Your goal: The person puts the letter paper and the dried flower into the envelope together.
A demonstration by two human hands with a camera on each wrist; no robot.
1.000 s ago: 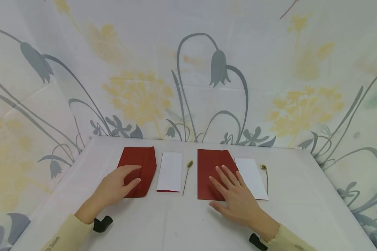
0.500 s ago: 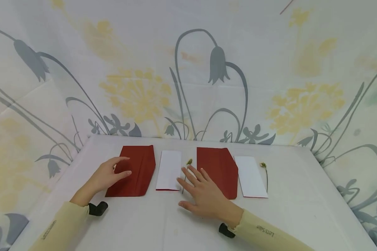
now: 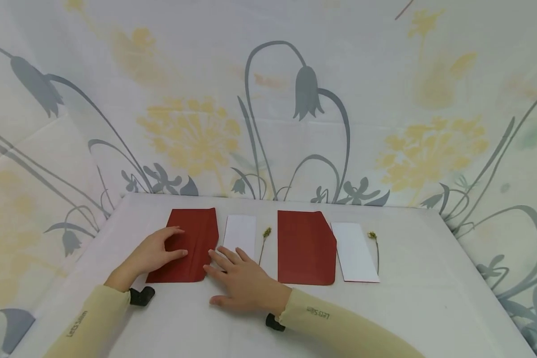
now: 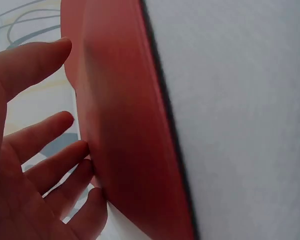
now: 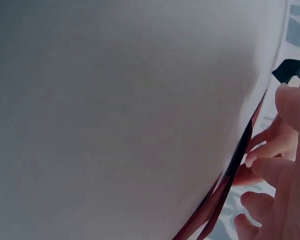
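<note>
In the head view my left hand (image 3: 149,253) rests on or just over the left part of a red envelope (image 3: 194,248), thumb and fingers apart. The left wrist view shows its fingers (image 4: 55,170) loosely bent beside the red paper, gripping nothing. My right hand (image 3: 248,286) spreads its fingers at the pointed right edge of that envelope, partly covering a white folded card (image 3: 240,231). Whether its fingertips touch the paper is unclear. In the right wrist view its fingers (image 5: 260,200) are at the right edge, with the left hand (image 5: 275,142) beyond.
Right of the card lies a dried flower sprig (image 3: 265,243). Farther right are a second red envelope (image 3: 305,248), a second white card (image 3: 355,253) and another sprig (image 3: 375,248). All lie on a white tablecloth (image 3: 411,308), before a flower-printed cloth backdrop (image 3: 362,99).
My right hand has moved left, from the right envelope past the sprig to the left envelope's edge. My left hand has shifted slightly left and then stayed nearly in place.
</note>
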